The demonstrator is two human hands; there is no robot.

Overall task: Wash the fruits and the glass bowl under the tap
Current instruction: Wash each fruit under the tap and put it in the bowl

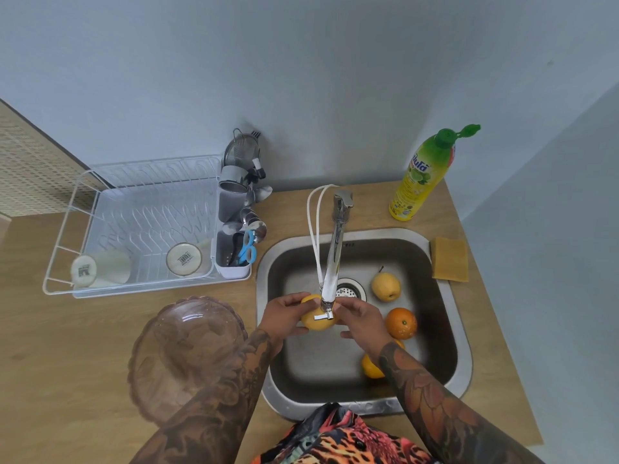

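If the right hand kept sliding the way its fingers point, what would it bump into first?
The right hand points left, across the sink. Its fingers already touch the yellow fruit under the tap; beyond that, probably the left hand.

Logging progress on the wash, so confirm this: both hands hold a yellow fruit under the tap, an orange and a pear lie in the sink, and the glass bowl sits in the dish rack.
One detail is wrong. The head view shows the glass bowl on the wooden counter left of the sink, not in the dish rack. The rest stands.
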